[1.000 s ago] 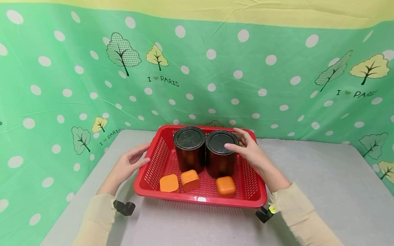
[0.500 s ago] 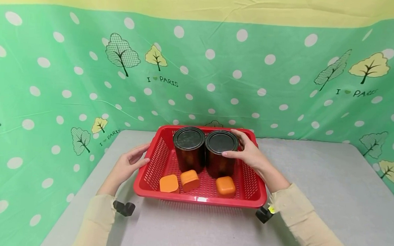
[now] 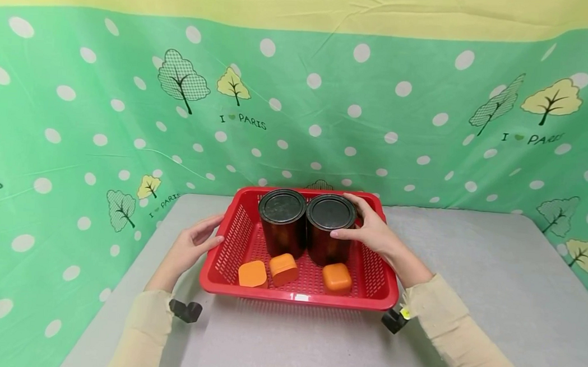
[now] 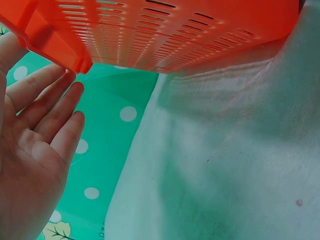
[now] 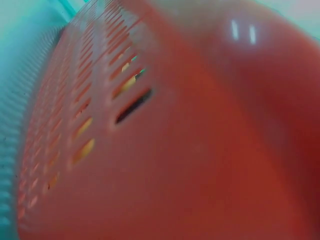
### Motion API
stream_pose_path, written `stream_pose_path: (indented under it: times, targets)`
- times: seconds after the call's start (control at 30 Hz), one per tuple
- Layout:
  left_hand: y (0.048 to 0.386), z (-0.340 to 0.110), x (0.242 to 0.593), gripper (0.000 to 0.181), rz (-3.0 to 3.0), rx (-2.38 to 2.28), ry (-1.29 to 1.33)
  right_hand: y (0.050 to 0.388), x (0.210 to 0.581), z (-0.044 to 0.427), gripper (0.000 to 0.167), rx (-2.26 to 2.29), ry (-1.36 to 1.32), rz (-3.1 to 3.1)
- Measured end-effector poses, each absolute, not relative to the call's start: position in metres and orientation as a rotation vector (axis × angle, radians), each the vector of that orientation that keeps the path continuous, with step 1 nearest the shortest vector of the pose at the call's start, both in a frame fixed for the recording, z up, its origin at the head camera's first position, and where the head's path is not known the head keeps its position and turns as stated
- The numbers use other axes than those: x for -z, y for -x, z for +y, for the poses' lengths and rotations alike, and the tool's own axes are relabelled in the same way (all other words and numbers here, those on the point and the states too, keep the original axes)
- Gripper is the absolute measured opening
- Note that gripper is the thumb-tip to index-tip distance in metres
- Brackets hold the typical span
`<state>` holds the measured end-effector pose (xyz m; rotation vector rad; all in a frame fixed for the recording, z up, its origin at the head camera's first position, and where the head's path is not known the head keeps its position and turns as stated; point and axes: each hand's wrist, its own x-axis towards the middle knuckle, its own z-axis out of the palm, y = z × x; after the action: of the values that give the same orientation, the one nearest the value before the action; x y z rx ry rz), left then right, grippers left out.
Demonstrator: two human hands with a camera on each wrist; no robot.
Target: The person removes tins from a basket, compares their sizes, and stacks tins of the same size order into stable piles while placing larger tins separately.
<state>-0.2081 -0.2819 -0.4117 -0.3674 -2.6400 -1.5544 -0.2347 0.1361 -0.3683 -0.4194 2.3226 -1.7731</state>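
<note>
A red plastic basket [image 3: 287,297] with slotted walls stands on the table. Inside, at the back, two dark brown cans with black lids stand upright side by side, the left can [image 3: 282,227] touching or nearly touching the right can [image 3: 324,246]. My right hand [image 3: 379,233] holds the right can near its top, thumb in front and fingers round the far side. At the basket's left rim is my left hand [image 3: 184,248], its thumb on the rim; in the left wrist view its fingers [image 4: 67,95] lie fairly straight under the rim. In the right wrist view the basket wall [image 5: 165,165] hides my right hand.
Three orange rounded blocks lie at the front of the basket: a left block [image 3: 253,274], a middle block [image 3: 284,269] and a right block [image 3: 336,278]. A green dotted curtain [image 3: 402,145] hangs behind the grey table [image 3: 284,345].
My right hand has come down and closed round the right can, its thumb moving from the lid to the can's front. My left hand and the basket have not moved.
</note>
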Motion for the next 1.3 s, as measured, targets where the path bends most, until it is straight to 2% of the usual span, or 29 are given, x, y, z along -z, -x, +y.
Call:
stream_pose_path:
  times: [0.67, 1.3]
  targets:
    - [0.208, -0.281, 0.412, 0.058, -2.658, 1.549, 0.333, 0.233, 0.369, 0.135, 0.091, 1.796, 0.441, 2.412]
    - [0.210, -0.282, 0.413, 0.059, -2.662, 1.554, 0.330, 0.219, 0.342, 0.156, 0.086, 1.861, 0.373, 2.453]
